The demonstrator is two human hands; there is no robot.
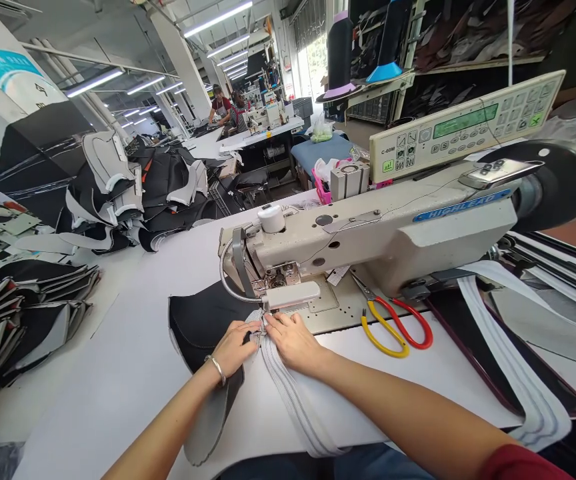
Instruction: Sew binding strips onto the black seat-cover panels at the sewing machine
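My left hand (235, 347) lies on a black fabric panel (201, 327) with its fingers curled, pressing the panel's edge right before the needle area. My right hand (293, 340) rests flat on a white ribbed strip (295, 400), fingers stretched toward the presser foot. The strip runs down off the table's front edge. Both hands sit under the head of a cream sewing machine (368, 233). A silver bangle is on my left wrist.
Red and yellow scissors (393, 327) lie right of my hands. More white strips on dark panels (513, 360) lie at the right. Stacks of cut black and grey pieces (23, 313) fill the left. The control panel (463, 127) sits above the machine. People work far behind.
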